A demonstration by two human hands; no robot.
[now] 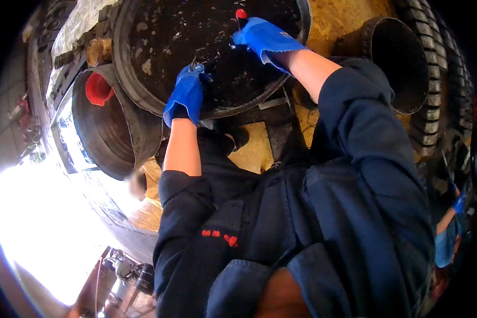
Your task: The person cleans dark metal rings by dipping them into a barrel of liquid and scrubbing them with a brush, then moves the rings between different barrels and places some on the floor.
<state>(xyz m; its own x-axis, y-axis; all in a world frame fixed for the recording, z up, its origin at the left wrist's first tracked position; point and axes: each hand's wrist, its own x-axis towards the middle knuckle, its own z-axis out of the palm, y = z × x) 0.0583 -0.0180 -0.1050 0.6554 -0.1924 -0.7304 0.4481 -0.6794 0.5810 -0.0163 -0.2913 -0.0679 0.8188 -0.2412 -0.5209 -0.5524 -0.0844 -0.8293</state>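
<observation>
A large round black tub point(124, 42) with a dark, wet, speckled inside stands before me. My left hand point(188, 87), in a blue glove, is closed over the tub's near left part. A thin, metallic-looking tip pokes out by its fingers; the rest is hidden. My right hand point(257, 38), also blue-gloved, is closed farther in, over the tub's right side. Just past its fingers shows a red round knob point(241, 14) on a short dark stem, apparently the end of a tool in its grip. The fingers hide the remainder.
A dark open cylinder point(108, 124) with a red cup point(98, 89) inside lies left of the tub. At the right are another dark open cylinder point(397, 63) and stacked tyres point(429, 79). Another person's blue-gloved hand point(459, 203) appears at the far right. Yellowish floor point(253, 148) shows below.
</observation>
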